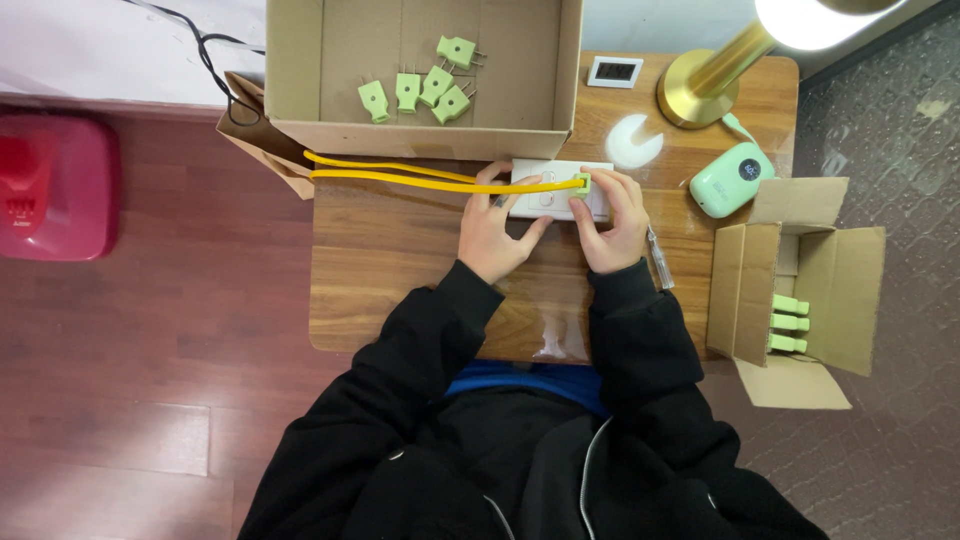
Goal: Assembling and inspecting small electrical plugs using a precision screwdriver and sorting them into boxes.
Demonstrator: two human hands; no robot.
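A white power strip (548,200) lies on the wooden table (400,270). My left hand (496,230) rests against its left end, fingers on the strip. My right hand (612,218) covers its right end and pinches a green plug (581,183) sitting on the strip. A doubled yellow cable (400,176) runs from that plug leftward to the table's far left corner.
An open cardboard box (300,70) at the back holds several green plugs (420,88). A smaller open box (830,290) on the right holds three more. A screwdriver (659,260), mint green device (730,180), brass lamp (710,80), white crescent piece (632,142) and small display (614,71) are nearby.
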